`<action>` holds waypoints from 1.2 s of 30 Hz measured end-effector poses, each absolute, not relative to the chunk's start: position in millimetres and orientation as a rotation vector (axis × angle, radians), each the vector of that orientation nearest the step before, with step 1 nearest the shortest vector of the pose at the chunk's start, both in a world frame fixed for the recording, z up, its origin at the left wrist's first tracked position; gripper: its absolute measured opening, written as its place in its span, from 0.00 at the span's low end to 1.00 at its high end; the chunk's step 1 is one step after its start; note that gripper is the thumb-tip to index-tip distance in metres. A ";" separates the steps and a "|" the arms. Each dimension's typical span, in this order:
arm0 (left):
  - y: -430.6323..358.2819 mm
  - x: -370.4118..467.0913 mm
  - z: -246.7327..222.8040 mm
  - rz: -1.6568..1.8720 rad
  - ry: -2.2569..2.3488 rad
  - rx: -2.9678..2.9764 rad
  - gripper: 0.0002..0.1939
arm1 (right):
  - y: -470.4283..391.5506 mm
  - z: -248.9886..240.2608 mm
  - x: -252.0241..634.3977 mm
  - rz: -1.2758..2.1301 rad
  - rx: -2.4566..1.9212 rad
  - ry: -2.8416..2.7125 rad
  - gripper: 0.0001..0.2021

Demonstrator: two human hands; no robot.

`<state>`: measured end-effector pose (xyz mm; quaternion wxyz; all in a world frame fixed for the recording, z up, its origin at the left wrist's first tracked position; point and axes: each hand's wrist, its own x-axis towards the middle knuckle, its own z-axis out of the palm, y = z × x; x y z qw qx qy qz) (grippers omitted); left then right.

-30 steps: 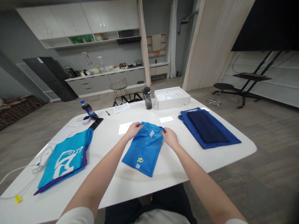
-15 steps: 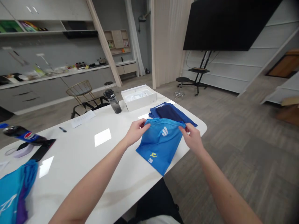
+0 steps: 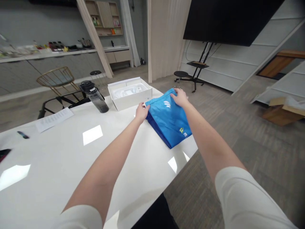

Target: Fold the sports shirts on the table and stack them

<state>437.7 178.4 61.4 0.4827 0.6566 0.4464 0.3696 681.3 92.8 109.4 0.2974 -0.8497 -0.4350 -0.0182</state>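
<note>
A bright blue folded garment [image 3: 170, 117], with a white striped logo and a small yellow mark, lies over darker blue folded cloth [image 3: 157, 128] at the table's right end. My left hand [image 3: 142, 112] pinches its far left corner, fingers closed on the edge. At the far right corner, my right hand [image 3: 179, 98] grips the same edge, thumb on top. Most of the dark cloth underneath is hidden by the bright piece.
Left of the garment stand an open white box [image 3: 130, 93] and a dark bottle [image 3: 94, 97]. A paper sheet [image 3: 54, 119] and a pen [image 3: 23, 135] lie on the white table [image 3: 71, 165]. A large screen [image 3: 231, 19] stands beyond.
Both hands have carried the blue garment forward, from above the table's near edge onto the dark blue stack. The view has turned right, and the cola bottle has left the picture.
</note>
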 end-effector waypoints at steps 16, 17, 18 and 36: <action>87.4 168.4 -34.4 0.718 1.262 1.978 0.12 | 60.1 -16.1 422.6 0.600 -1.660 -1.845 0.11; 81.4 146.1 -31.5 0.735 1.308 1.987 0.12 | 59.6 -19.0 398.5 0.670 -1.617 -1.863 0.11; 75.1 122.8 -28.7 0.745 1.359 2.001 0.12 | 59.1 -22.1 374.0 0.734 -1.572 -1.880 0.11; 64.1 -330.3 19.7 0.745 2.757 1.539 0.21 | 116.5 -6.3 -108.8 1.076 -0.958 -2.407 0.08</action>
